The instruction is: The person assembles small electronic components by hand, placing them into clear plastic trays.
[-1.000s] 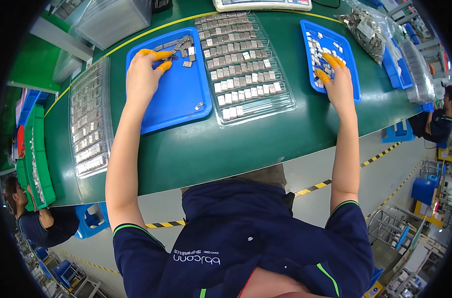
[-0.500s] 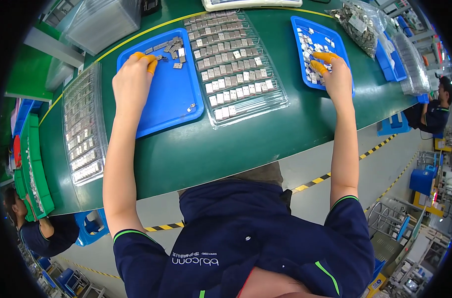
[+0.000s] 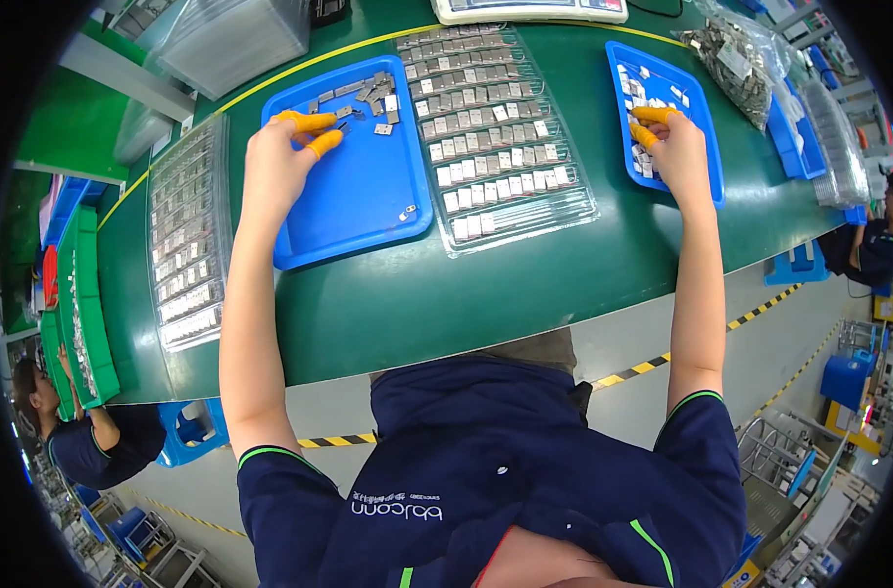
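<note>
My left hand (image 3: 282, 162), with yellow finger cots on thumb and fingers, is over the larger blue tray (image 3: 353, 211). Its thumb and forefinger are apart beside a loose group of small grey metal connector shells (image 3: 376, 93). My right hand (image 3: 677, 155), also in yellow cots, reaches into the smaller blue tray (image 3: 706, 127) of small white pieces (image 3: 652, 101). Its fingertips are parted among those pieces; whether one lies between them is hard to see. Between the trays lies a clear plastic blister tray (image 3: 525, 211) with rows of shells, the nearer ones showing white.
A second filled blister tray (image 3: 187, 235) lies at the left, near green bins (image 3: 92, 304). Stacked clear trays (image 3: 236, 49) stand at the back left. A bag of metal parts (image 3: 731, 69) and another blue bin (image 3: 794, 137) sit at the right. Co-workers sit at both sides.
The whole view has shifted, so the table appears farther right. My left thumb and forefinger, bunched at a metal shell before, are now apart. My right hand stays in the smaller tray.
</note>
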Tool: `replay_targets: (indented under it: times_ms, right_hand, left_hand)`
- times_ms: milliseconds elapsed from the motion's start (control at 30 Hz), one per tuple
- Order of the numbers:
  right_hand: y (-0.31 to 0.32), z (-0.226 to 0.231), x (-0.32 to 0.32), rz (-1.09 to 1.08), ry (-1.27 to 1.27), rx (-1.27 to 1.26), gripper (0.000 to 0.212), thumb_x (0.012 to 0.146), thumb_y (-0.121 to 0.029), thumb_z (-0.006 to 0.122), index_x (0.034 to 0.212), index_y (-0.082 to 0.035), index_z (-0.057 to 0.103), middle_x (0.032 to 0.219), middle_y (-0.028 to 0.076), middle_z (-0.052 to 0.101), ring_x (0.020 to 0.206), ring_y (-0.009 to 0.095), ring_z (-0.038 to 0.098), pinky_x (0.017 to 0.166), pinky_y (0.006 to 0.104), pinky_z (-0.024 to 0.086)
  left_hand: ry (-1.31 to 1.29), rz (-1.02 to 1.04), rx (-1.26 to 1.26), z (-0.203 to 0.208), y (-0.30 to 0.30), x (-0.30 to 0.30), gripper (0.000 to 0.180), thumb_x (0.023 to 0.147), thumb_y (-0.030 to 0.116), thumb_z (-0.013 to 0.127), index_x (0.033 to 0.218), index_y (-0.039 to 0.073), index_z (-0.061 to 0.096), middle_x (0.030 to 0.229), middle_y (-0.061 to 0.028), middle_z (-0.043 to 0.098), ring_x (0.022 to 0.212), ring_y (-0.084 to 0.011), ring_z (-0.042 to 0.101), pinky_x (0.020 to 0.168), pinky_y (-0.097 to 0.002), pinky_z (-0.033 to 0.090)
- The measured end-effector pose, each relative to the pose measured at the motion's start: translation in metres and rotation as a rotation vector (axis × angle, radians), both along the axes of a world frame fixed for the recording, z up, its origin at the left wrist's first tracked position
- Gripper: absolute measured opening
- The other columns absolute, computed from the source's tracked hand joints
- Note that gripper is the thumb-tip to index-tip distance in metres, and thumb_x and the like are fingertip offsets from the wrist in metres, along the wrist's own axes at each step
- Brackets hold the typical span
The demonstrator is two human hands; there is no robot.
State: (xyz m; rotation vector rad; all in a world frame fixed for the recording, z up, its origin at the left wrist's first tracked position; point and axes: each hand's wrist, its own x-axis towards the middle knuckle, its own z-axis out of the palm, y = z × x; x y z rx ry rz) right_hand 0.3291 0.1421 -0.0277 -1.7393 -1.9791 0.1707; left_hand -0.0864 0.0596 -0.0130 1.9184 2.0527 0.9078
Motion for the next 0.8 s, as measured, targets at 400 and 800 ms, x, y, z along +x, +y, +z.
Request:
replay_targets:
  times_ms: [400, 800]
  right_hand:
    - [-0.039, 0.031, -0.048, 0.113, 0.591, 0.199, 0.024, 0.079, -0.003, 0.065, 0.103, -0.001, 0.065, 0.095, 0.006, 0.067, 0.084, 0.012, 0.062, 0.076, 0.0221, 0.047]
    - [-0.104, 0.032, -0.147, 0.421, 1.194, -0.460, 0.027, 0.077, 0.001, 0.067, 0.102, 0.008, 0.061, 0.095, 0.012, 0.066, 0.083, 0.016, 0.064, 0.078, 0.0257, 0.050]
  left_hand:
    - [-0.958, -0.071, -0.193, 0.003, -0.010, 0.028, 0.025, 0.077, 0.009, 0.068, 0.100, 0.000, 0.065, 0.089, -0.0050, 0.065, 0.077, -0.0103, 0.057, 0.070, -0.0228, 0.045]
    - [-1.332, -0.305, -0.613, 0.020, -0.041, 0.072, 0.026, 0.078, 0.002, 0.066, 0.100, -0.006, 0.057, 0.094, -0.0142, 0.063, 0.085, -0.0203, 0.064, 0.076, -0.0258, 0.053]
